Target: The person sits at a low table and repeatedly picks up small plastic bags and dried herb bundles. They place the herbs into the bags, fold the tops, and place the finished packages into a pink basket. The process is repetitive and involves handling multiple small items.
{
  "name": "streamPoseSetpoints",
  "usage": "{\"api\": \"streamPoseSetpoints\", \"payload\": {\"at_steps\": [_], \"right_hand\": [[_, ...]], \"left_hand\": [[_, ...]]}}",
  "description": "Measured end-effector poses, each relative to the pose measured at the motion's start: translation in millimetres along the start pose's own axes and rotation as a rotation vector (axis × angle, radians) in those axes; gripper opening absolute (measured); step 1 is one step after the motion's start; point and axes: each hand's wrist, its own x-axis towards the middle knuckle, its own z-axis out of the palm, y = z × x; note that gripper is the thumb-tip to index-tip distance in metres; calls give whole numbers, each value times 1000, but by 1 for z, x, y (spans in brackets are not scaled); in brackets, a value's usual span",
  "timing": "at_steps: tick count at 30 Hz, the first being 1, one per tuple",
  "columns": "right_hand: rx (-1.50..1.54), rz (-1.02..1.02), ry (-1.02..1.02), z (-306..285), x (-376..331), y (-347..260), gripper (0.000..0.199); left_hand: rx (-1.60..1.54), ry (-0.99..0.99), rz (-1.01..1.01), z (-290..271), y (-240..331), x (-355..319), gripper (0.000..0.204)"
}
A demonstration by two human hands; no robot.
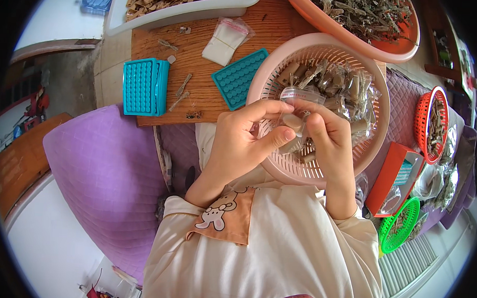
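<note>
"Clear plastic between those fingers, isn't it?"

"Yes, 1 small clear bag [302, 94], held up above the near-left part of the pink basket [382, 125]. A pale round piece [292, 121] shows below its upper strip, seemingly inside it."

"How do the 2 hands stand?"

"The right hand [328, 136] is nearly closed, thumb and index finger drawn together on the bag's right side. The left hand [252, 129] is about half open: its index fingertip meets the bag near the upper strip, while its thumb stands off below. Its other fingers are mostly hidden, so I can't tell how firmly it grips."

"Which step would you call it?"

"Handling at the bag's mouth, I'd judge. Whether it is being opened, filled or closed, I can't tell. Packed bags [356, 100] lie in the basket below, and a stack of flat bags [222, 46] sits on the wooden table [186, 58], near the blue tray [240, 78]."

"And what does the next move call for?"

"A steady right pinch, I think, so the left finger and thumb can work along the upper edge. The pale piece should stay low, clear of the mouth; a loose hold could let it slip out."
</note>
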Motion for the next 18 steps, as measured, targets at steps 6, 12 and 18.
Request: {"api": "streamPoseSetpoints", "payload": {"at_steps": [6, 12, 18], "right_hand": [[-317, -144, 62, 4, 4, -7, 22], [-555, -449, -61, 5, -1, -11, 29], [-843, -567, -189, 1, -2, -21, 31]], "left_hand": [[533, 397, 411, 0, 8, -1, 30], [705, 198, 771, -5, 7, 6, 23], [662, 43, 694, -12, 4, 8, 15]]}}
